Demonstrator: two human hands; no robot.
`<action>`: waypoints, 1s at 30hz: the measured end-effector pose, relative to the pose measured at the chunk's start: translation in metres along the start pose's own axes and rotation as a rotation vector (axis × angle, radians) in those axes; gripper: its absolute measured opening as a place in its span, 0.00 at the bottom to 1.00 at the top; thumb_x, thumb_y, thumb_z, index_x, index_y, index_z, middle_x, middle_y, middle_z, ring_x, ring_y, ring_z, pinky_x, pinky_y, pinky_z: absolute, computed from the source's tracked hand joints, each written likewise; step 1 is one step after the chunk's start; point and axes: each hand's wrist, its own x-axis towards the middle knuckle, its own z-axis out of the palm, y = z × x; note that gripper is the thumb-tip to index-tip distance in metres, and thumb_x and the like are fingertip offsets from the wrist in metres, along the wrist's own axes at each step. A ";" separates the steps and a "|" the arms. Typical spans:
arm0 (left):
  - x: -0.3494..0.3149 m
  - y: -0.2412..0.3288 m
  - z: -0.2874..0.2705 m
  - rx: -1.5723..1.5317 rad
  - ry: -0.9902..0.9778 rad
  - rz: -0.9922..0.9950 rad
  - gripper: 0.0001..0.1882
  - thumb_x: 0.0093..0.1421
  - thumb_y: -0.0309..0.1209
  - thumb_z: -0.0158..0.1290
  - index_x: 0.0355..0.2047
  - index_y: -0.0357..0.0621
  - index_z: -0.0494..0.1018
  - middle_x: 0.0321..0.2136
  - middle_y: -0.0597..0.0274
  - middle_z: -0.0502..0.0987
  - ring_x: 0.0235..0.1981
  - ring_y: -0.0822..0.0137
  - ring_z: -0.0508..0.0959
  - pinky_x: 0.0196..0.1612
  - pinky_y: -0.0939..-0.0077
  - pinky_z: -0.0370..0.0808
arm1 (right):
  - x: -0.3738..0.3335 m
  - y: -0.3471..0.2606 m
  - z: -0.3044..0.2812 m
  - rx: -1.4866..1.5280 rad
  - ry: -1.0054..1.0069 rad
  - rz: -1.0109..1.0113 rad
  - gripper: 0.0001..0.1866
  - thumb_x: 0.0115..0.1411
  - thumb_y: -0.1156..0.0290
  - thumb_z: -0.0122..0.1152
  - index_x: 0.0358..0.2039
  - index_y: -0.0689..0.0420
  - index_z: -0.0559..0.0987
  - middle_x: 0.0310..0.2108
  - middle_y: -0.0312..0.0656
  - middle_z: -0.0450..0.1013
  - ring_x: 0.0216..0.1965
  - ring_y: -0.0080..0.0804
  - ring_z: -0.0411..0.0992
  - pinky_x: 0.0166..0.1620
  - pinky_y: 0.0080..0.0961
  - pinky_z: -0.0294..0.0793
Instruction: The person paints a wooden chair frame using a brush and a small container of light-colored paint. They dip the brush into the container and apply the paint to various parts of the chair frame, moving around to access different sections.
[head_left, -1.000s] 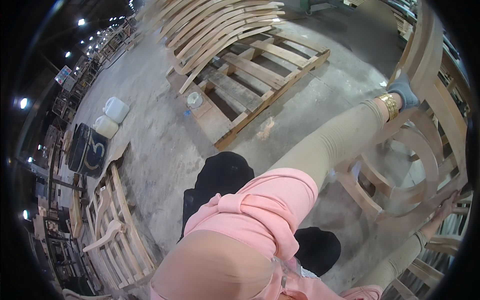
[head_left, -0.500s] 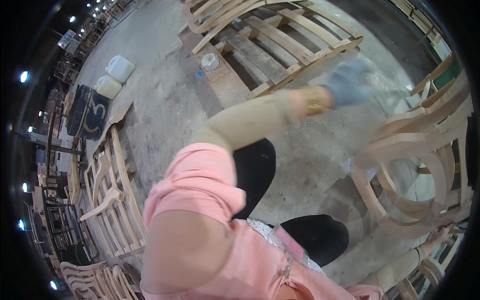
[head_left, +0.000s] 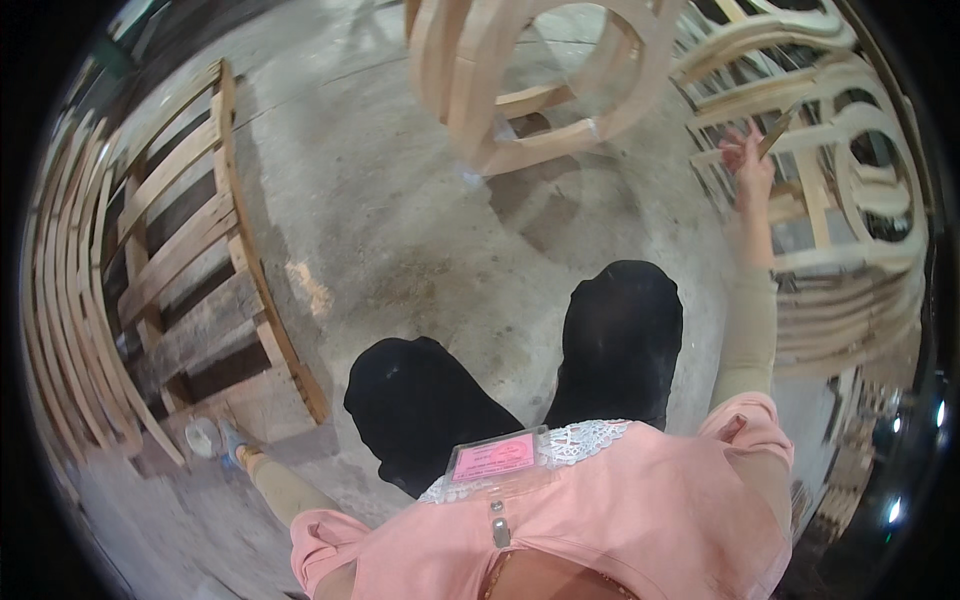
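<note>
My left hand (head_left: 233,443), in a grey-blue glove, reaches down at the far lower left. It is right beside a small round white tub (head_left: 204,437), but its fingers are too small and partly hidden to show a grip. My bare right hand (head_left: 747,155) is stretched out at the right, closed on a slim, pointed brownish tool (head_left: 776,132). Behind that hand stand pale curved wooden frames (head_left: 815,150) with round openings. In front of my knees, a blurred wooden frame with a large ring (head_left: 490,120) stands on the concrete floor.
A slatted wooden pallet (head_left: 235,215) lies at the left, with several long curved wooden strips (head_left: 65,300) along its far side. More curved wooden pieces are stacked (head_left: 850,310) at the right. My black-clad knees (head_left: 620,340) are in the lower middle.
The view has swung to the right. My gloved left hand has gone from reaching out ahead to down beside the white tub. My right hand now shows at the right among the frames.
</note>
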 end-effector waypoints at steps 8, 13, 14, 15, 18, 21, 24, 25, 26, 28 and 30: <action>0.024 0.001 -0.002 -0.081 -0.045 -0.031 0.22 0.49 0.43 0.51 0.41 0.44 0.68 0.42 0.55 0.68 0.46 0.58 0.67 0.48 0.67 0.65 | -0.151 0.047 -0.061 -0.227 0.165 0.411 0.23 0.63 0.56 0.41 0.56 0.50 0.63 0.41 0.45 0.72 0.27 0.22 0.72 0.30 0.18 0.70; 0.026 0.005 0.005 -0.092 -0.059 -0.010 0.24 0.50 0.43 0.50 0.44 0.44 0.66 0.46 0.55 0.67 0.49 0.58 0.66 0.50 0.68 0.63 | -0.163 0.065 -0.046 -0.316 0.043 0.454 0.22 0.63 0.56 0.41 0.56 0.48 0.64 0.38 0.44 0.73 0.25 0.22 0.71 0.27 0.17 0.69; 0.027 -0.001 0.001 -0.105 -0.040 -0.003 0.24 0.50 0.43 0.49 0.45 0.44 0.66 0.46 0.55 0.66 0.50 0.58 0.65 0.51 0.68 0.63 | -0.159 0.070 -0.036 -0.323 -0.002 0.446 0.22 0.63 0.56 0.41 0.56 0.49 0.64 0.38 0.44 0.74 0.25 0.22 0.71 0.27 0.17 0.69; 0.029 0.000 0.003 -0.095 -0.049 0.013 0.24 0.51 0.43 0.49 0.46 0.44 0.66 0.47 0.55 0.66 0.50 0.59 0.65 0.51 0.68 0.63 | -0.157 0.072 -0.033 -0.350 -0.035 0.451 0.22 0.63 0.56 0.41 0.55 0.49 0.64 0.37 0.44 0.74 0.25 0.22 0.71 0.27 0.17 0.69; 0.037 -0.014 0.013 -0.021 -0.050 0.147 0.25 0.52 0.43 0.48 0.48 0.44 0.65 0.49 0.55 0.65 0.52 0.59 0.64 0.53 0.68 0.62 | -0.138 0.078 -0.002 -0.382 -0.136 0.447 0.21 0.63 0.57 0.42 0.55 0.48 0.65 0.38 0.44 0.73 0.26 0.22 0.71 0.27 0.17 0.69; 0.066 -0.054 -0.030 0.226 0.152 0.482 0.26 0.53 0.43 0.47 0.50 0.44 0.64 0.52 0.55 0.64 0.54 0.59 0.63 0.54 0.69 0.61 | -0.111 0.086 0.038 -0.191 -0.401 0.291 0.21 0.61 0.61 0.45 0.55 0.49 0.65 0.38 0.43 0.73 0.23 0.20 0.68 0.26 0.15 0.68; 0.078 -0.070 -0.048 0.311 0.317 0.475 0.27 0.54 0.43 0.46 0.52 0.44 0.63 0.54 0.56 0.63 0.55 0.59 0.62 0.56 0.69 0.60 | -0.114 0.092 0.029 -0.074 -0.267 0.458 0.21 0.61 0.61 0.45 0.55 0.49 0.65 0.37 0.43 0.73 0.16 0.15 0.62 0.19 0.08 0.61; 0.076 -0.010 0.004 0.177 0.261 0.482 0.27 0.54 0.43 0.46 0.52 0.44 0.63 0.55 0.56 0.63 0.56 0.59 0.62 0.56 0.69 0.60 | -0.123 0.066 -0.030 -0.219 -0.157 0.346 0.21 0.62 0.60 0.44 0.56 0.48 0.64 0.35 0.42 0.74 0.17 0.15 0.62 0.19 0.09 0.61; 0.066 -0.064 -0.023 0.130 0.201 0.091 0.24 0.54 0.41 0.45 0.49 0.43 0.65 0.51 0.57 0.66 0.52 0.60 0.66 0.52 0.70 0.64 | -0.127 0.071 0.008 -0.334 -0.316 0.341 0.21 0.62 0.59 0.44 0.56 0.48 0.65 0.34 0.41 0.74 0.17 0.16 0.63 0.19 0.09 0.61; 0.048 -0.049 0.009 -0.026 0.068 -0.358 0.20 0.54 0.39 0.45 0.44 0.42 0.69 0.45 0.58 0.72 0.45 0.60 0.73 0.44 0.72 0.71 | -0.133 0.037 0.012 -0.524 -0.453 0.255 0.21 0.62 0.59 0.44 0.55 0.49 0.66 0.34 0.39 0.73 0.18 0.16 0.63 0.21 0.10 0.61; 0.046 -0.020 0.040 -0.158 0.004 -0.482 0.18 0.54 0.38 0.45 0.40 0.40 0.72 0.40 0.57 0.76 0.39 0.58 0.77 0.38 0.71 0.75 | -0.114 -0.008 0.055 -0.644 -0.647 0.125 0.20 0.62 0.60 0.43 0.54 0.50 0.67 0.33 0.38 0.73 0.18 0.15 0.64 0.22 0.11 0.61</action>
